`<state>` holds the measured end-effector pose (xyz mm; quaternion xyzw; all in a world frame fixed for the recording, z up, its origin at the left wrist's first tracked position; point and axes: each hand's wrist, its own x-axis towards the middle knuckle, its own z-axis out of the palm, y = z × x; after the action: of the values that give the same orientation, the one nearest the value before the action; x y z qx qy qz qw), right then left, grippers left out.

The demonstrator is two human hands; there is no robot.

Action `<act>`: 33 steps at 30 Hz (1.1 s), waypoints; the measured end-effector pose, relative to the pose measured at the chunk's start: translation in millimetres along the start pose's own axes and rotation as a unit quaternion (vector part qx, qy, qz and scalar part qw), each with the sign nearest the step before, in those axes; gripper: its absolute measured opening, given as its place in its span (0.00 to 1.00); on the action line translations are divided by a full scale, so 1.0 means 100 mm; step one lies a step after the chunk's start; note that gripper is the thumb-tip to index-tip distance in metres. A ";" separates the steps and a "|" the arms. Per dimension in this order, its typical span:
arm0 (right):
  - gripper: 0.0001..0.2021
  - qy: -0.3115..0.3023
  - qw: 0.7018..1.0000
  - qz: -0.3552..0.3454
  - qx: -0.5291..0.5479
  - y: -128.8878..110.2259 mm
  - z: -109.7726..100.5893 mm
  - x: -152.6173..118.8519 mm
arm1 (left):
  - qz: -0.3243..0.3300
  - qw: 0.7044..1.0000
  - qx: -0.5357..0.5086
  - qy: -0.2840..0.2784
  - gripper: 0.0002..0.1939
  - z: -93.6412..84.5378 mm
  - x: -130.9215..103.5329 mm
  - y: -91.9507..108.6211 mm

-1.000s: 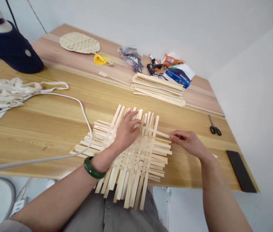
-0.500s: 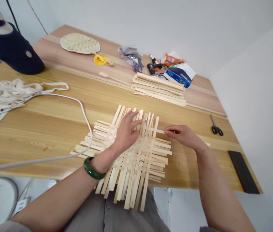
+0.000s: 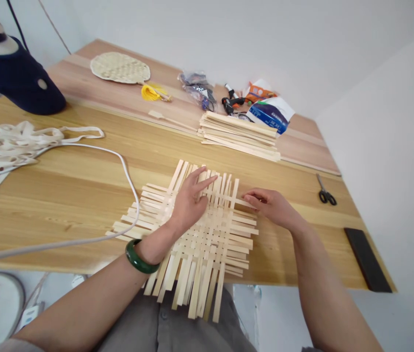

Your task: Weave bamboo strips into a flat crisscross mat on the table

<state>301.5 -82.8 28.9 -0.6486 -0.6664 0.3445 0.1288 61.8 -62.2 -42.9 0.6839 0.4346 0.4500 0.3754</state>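
Note:
A woven mat of pale flat strips (image 3: 207,239) lies at the table's front edge, its loose ends sticking out on all sides. My left hand (image 3: 191,198), with a green bangle on the wrist, rests on the mat's upper part with its fingers spread. At the upper right of the mat, my right hand (image 3: 271,205) pinches the end of a crosswise strip (image 3: 237,199) between thumb and fingers. This strip runs among the upright strips toward my left hand.
A bundle of loose strips (image 3: 240,137) lies behind the mat. Scissors (image 3: 326,193) and a black block (image 3: 367,260) are on the right. A white cord (image 3: 128,171) crosses the mat's left ends. Cream webbing (image 3: 16,146) is heaped at left; a finished woven fan (image 3: 121,67) lies behind.
My right hand has moved slightly left toward the mat along the crosswise strip. The fingers of my left hand have shifted and spread a little more.

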 end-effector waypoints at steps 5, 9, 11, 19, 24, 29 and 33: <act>0.14 0.133 0.988 -0.061 -0.039 -0.10 0.06 0.03 | -0.027 0.998 -0.040 0.045 0.31 -0.02 0.02 0.04; 0.13 0.189 0.963 -0.161 -0.104 -0.35 0.20 0.17 | -0.039 0.995 -0.070 0.066 0.29 -0.01 0.04 0.01; 0.14 0.163 0.959 -0.187 -0.136 -0.48 0.30 0.31 | -0.044 0.993 -0.081 0.075 0.28 -0.01 0.04 -0.01; 0.14 0.047 0.961 -0.092 -0.256 -0.68 0.50 0.88 | -0.073 0.983 -0.130 0.108 0.25 -0.03 0.05 -0.06; 0.08 0.054 0.971 -0.066 -0.223 -0.74 0.49 0.95 | -0.078 0.982 -0.136 0.105 0.25 -0.01 0.06 -0.07; 0.02 0.056 0.998 -0.033 0.005 -0.73 0.40 0.99 | -0.078 0.982 -0.130 0.108 0.26 0.00 0.05 -0.08; 0.04 0.077 0.987 -0.108 0.090 -0.67 0.31 0.95 | -0.070 0.986 -0.116 0.100 0.24 0.00 0.05 -0.08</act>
<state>218.8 3.8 22.5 -0.5829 -0.6871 0.3361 0.2742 60.6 -55.2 -48.8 0.5554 0.4614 0.5361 0.4374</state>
